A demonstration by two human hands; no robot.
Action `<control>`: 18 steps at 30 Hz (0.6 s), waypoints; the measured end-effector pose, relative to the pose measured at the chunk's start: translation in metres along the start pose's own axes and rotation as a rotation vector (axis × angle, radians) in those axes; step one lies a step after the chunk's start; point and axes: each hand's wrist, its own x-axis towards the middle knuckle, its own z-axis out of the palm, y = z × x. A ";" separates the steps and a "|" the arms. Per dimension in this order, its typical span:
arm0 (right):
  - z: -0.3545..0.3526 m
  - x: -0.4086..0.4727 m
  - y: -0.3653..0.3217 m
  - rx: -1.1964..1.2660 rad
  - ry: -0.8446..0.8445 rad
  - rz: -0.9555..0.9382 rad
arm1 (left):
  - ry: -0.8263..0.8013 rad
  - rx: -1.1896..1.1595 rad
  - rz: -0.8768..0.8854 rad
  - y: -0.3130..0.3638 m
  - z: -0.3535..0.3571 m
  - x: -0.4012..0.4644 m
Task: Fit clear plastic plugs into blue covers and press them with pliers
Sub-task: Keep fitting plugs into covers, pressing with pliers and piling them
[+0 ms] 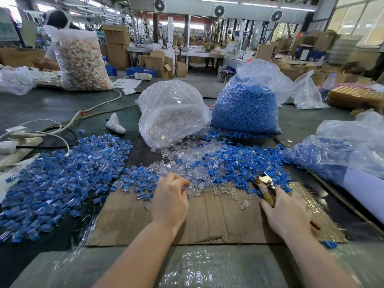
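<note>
My left grip point(169, 194) curls its fingertips into the clear plugs point(193, 163) on the cardboard point(207, 221), while my right grip point(287, 215) clasps the pliers point(265, 189) beside the blue covers point(224, 169).

A dark green surface point(52, 104) carries a flat sheet of brown corrugated cardboard point(218, 217), a wide heap of assembled blue-and-clear pieces point(54, 179), loose clear plastic plugs point(187, 161), loose blue covers point(228, 163), two upright clear plastic bags point(172, 113), white cables point(62, 123).
</note>
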 end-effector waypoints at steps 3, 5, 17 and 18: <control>0.000 0.001 0.000 -0.029 -0.016 -0.012 | -0.063 -0.013 0.041 0.008 0.015 -0.007; -0.002 0.000 -0.003 -0.031 -0.003 -0.030 | -0.075 -0.019 0.065 0.012 0.022 -0.011; 0.008 0.015 -0.048 -0.028 0.192 -0.254 | -0.007 -0.021 0.023 0.008 0.024 -0.016; 0.008 0.016 -0.050 -0.037 0.184 -0.246 | 0.011 -0.028 -0.004 0.008 0.024 -0.015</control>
